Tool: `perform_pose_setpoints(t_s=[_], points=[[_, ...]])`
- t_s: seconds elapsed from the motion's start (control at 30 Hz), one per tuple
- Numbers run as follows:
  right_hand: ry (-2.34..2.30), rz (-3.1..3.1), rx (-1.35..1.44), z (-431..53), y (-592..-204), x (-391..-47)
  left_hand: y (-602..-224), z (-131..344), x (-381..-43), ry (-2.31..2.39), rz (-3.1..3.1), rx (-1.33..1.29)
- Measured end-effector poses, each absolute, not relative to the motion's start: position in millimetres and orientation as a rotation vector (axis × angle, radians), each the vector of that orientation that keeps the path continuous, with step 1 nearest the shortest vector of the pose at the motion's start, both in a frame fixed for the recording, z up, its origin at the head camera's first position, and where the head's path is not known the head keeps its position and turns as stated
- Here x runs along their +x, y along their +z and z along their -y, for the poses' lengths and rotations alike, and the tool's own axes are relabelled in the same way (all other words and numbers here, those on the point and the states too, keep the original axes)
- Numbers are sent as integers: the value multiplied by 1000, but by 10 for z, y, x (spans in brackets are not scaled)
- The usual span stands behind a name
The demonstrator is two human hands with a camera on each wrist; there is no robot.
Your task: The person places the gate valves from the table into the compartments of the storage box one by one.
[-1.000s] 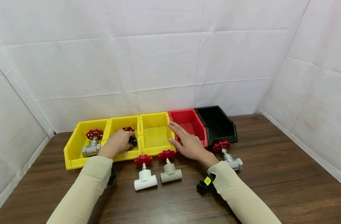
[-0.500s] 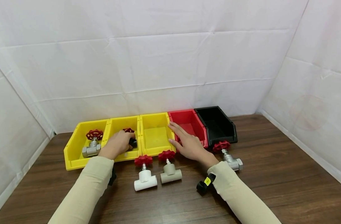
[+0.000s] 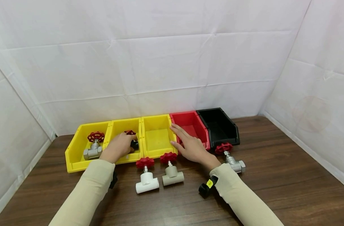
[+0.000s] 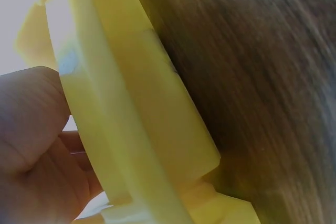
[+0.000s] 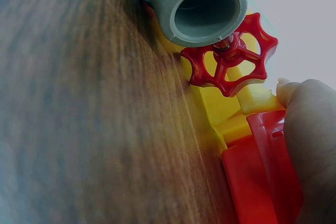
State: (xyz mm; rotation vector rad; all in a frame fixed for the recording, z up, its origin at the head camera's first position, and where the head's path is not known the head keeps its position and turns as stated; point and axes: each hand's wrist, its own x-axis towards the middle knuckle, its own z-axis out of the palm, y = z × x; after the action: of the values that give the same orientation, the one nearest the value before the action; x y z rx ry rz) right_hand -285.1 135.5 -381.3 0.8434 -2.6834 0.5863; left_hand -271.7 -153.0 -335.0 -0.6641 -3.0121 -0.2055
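My left hand (image 3: 119, 146) reaches down into the second yellow bin (image 3: 124, 160) from the left. Its fingers curl onto a black-bodied valve (image 3: 134, 144), whose red handwheel shows just past the knuckles; most of that valve is hidden. From the left wrist, the yellow bin wall (image 4: 113, 98) covers the fingertips. My right hand (image 3: 191, 147) lies with fairly straight fingers over the rim where the third yellow bin (image 3: 157, 140) meets the red bin (image 3: 190, 129). Close to it on the table is a grey-beige tee valve (image 3: 172, 176) with a red handwheel (image 5: 233, 59).
A white tee valve (image 3: 147, 182) lies left of the grey-beige one. A silver metal valve (image 3: 235, 164) is beside the right forearm, in front of the black bin (image 3: 217, 127). Another silver valve (image 3: 93, 152) sits in the leftmost yellow bin (image 3: 73, 155). White sheeting (image 3: 160, 62) stands behind.
Both hands keep almost the same place and pose. The whole head view has shifted down by a few pixels.
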Motion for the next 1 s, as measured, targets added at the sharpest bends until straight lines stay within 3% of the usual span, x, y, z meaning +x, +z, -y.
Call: perform_pose_setpoints(t_s=[0.6,1.0], points=[[592,2675,847,-1358,-3817,-2850,-3296,1501,-2530,-257,2994,-483],[598,2674,843,-1353,-3808,-2843,-3205,1480,-2200,-360,2832,-543]])
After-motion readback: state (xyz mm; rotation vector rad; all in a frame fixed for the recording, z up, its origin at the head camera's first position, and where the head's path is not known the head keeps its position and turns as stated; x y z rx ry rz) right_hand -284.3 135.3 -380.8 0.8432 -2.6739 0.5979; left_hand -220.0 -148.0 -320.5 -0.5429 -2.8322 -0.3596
